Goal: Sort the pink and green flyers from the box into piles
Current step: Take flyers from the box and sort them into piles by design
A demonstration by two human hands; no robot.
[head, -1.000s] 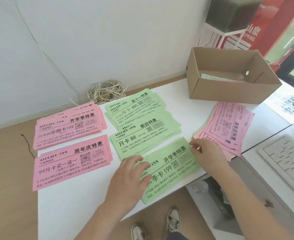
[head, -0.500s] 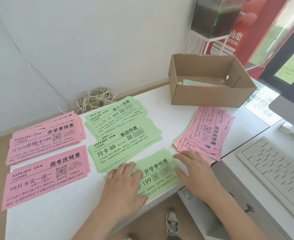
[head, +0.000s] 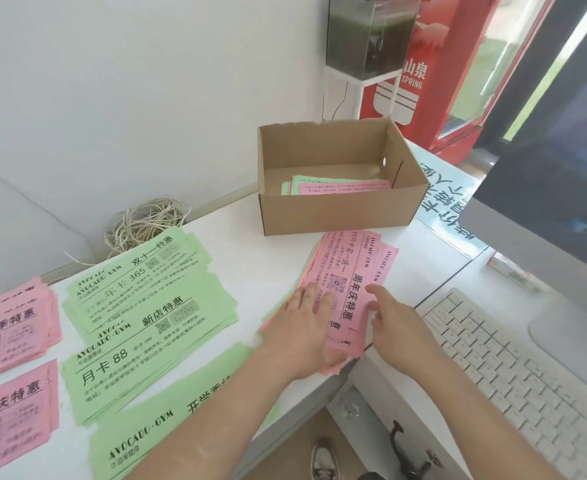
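Observation:
A cardboard box (head: 330, 216) stands at the back of the white table (head: 250, 237) with a few green and pink flyers (head: 333, 186) in its bottom. In front of it lies a fanned mixed stack with pink flyers on top (head: 354, 271). My left hand (head: 306, 327) rests flat on that stack's near left part, fingers spread. My right hand (head: 392, 320) touches its right edge, fingers apart. Three green piles (head: 139, 296) lie in the table's middle. Two pink piles (head: 8, 327) lie at the far left.
A white keyboard (head: 513, 372) and a monitor (head: 555, 188) sit on a lower desk to the right. A coil of cord (head: 146, 223) lies by the wall. A red cooler (head: 434, 64) stands behind the box. My shoe (head: 323, 462) shows below the table edge.
Both hands left the nearest green pile and moved right onto the mixed pink-topped stack. The camera has swung right and closer.

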